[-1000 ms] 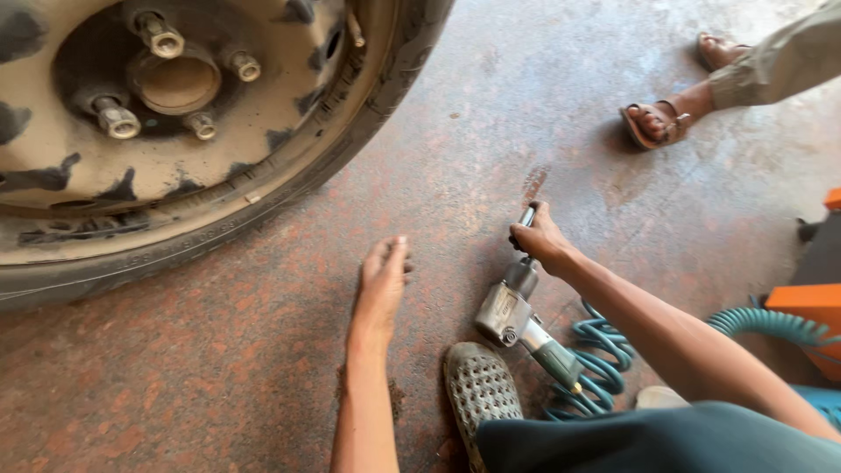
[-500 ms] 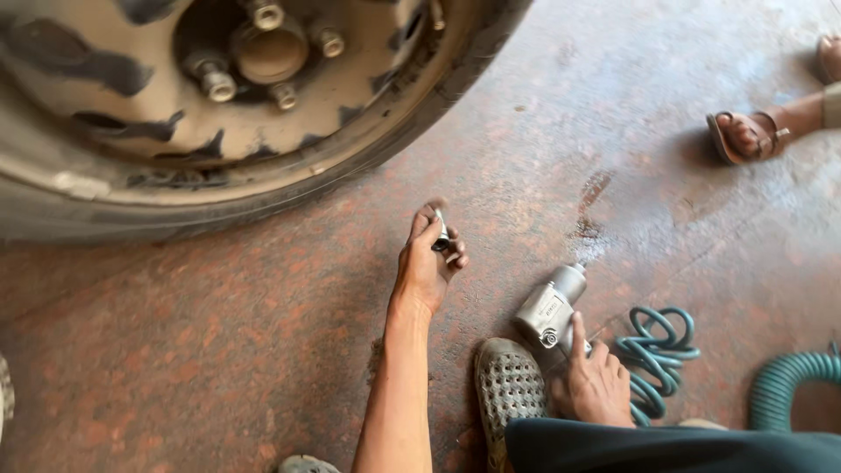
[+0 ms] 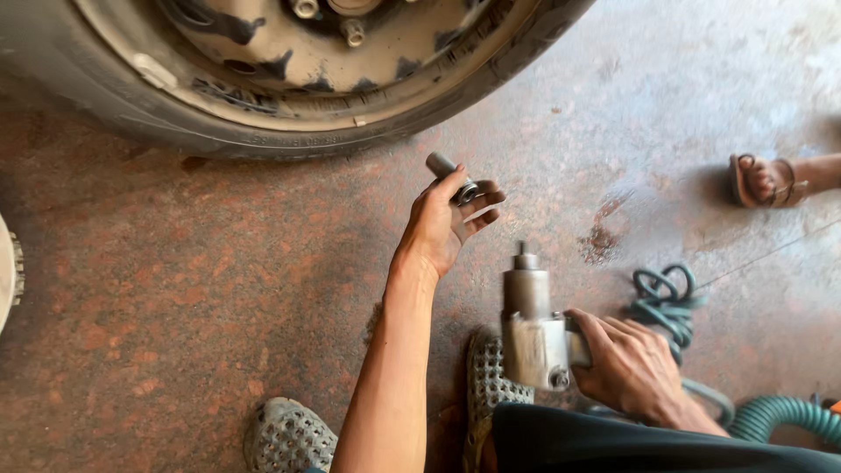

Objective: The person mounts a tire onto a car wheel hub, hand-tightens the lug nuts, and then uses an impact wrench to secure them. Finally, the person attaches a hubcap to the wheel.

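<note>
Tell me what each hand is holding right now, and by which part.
The left hand holds a dark metal socket around its lower end. The right hand grips the impact wrench by its handle.

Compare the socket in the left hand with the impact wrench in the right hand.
The socket is a small dark cylinder pinched in the left hand's fingers; the impact wrench is far bulkier, silver-grey, gripped by its handle in the right hand. The socket is held up near the tyre; the wrench points its square drive upward, bare. Both are worn metal.
</note>
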